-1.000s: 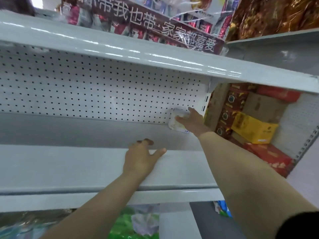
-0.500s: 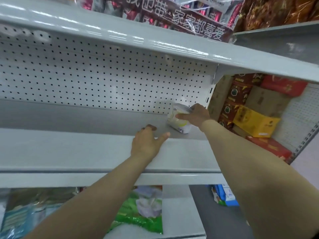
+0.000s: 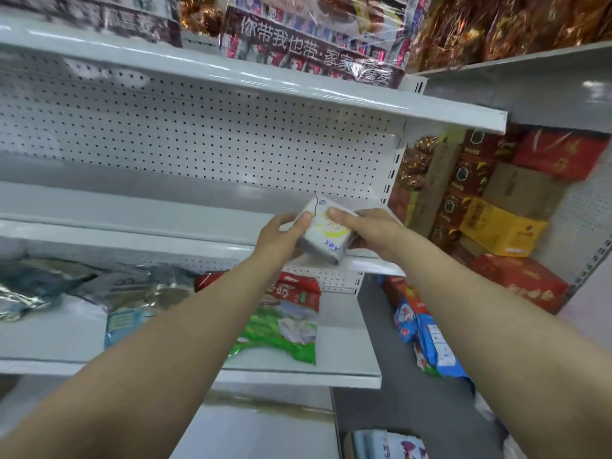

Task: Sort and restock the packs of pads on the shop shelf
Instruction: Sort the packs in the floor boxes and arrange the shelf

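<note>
Both hands grip one white pack of pads (image 3: 326,231) in front of the grey shelf (image 3: 132,207): left hand (image 3: 281,235) holds its left side, right hand (image 3: 369,231) its right.

Bright even light, blurred edges, wide-angle distortion

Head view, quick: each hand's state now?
Left hand: grips the small white plastic pack of pads, left side.
Right hand: grips the same pack, right side.
</note>
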